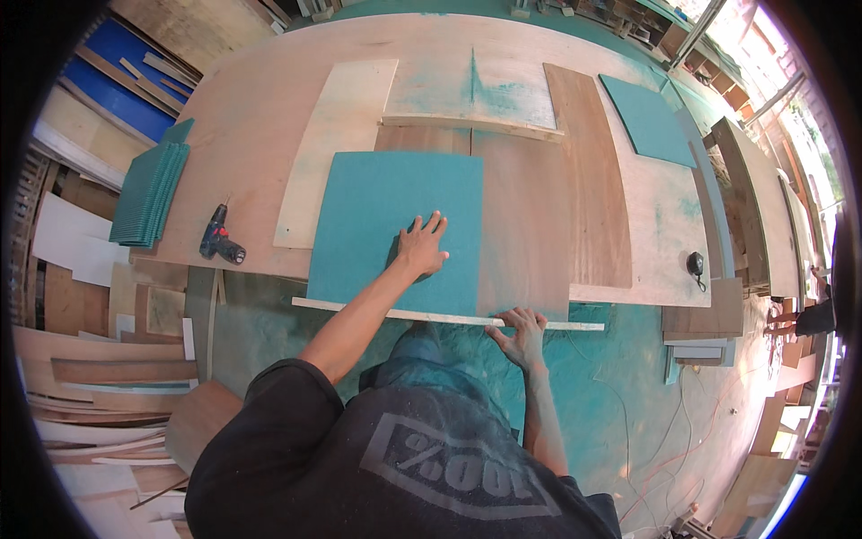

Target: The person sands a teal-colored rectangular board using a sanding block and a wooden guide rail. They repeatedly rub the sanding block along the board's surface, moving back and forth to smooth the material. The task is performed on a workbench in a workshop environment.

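A square teal board (382,207) lies flat on the big plywood worktable (260,117). My left hand (420,248) presses flat on the teal board near its front edge, fingers spread. A long thin pale wooden strip (359,310) runs along the table's front edge below the board. My right hand (521,334) rests on that strip toward its right part, fingers curled over it.
A dark cordless drill (221,237) lies at the table's left. A stack of teal boards (151,193) sits further left. Another teal panel (648,119) lies at the far right, a small black device (696,263) near the right edge. Wood offcuts pile on the floor at left.
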`<move>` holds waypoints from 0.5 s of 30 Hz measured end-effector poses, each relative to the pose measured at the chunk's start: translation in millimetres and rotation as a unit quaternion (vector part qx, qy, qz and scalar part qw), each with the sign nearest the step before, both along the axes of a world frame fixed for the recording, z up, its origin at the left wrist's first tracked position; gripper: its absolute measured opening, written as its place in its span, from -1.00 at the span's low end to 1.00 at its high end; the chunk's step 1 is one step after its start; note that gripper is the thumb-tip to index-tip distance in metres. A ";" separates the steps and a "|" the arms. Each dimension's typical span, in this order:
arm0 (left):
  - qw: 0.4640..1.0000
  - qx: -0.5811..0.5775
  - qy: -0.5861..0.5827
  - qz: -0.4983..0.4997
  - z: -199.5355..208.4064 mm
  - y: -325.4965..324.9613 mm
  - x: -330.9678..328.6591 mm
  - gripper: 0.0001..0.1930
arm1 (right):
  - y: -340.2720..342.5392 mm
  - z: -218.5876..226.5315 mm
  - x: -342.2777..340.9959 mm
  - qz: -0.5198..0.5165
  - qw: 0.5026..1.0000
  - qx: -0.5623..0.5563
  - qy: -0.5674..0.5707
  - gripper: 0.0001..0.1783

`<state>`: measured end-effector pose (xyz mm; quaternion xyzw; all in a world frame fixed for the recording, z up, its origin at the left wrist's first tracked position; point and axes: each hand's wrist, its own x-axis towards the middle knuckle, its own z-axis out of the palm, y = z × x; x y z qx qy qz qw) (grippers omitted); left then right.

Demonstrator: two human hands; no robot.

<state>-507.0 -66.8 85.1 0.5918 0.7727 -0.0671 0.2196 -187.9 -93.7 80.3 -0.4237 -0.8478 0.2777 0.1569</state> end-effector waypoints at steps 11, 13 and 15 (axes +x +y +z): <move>0.964 0.183 0.013 0.192 -25.7 -53.4 -67.1 -0.17 | 14.1 12.2 -54.3 -0.046 0.986 -0.128 -0.099 -0.59; 0.904 0.214 0.188 0.318 -39.6 -80.1 -105.4 -0.03 | 13.0 -5.3 -67.5 -0.028 0.990 -0.058 -0.123 -0.60; 0.899 0.122 0.153 0.392 -25.4 -90.3 -132.0 0.16 | 10.9 -20.0 -70.0 -0.016 0.989 -0.040 -0.140 -0.57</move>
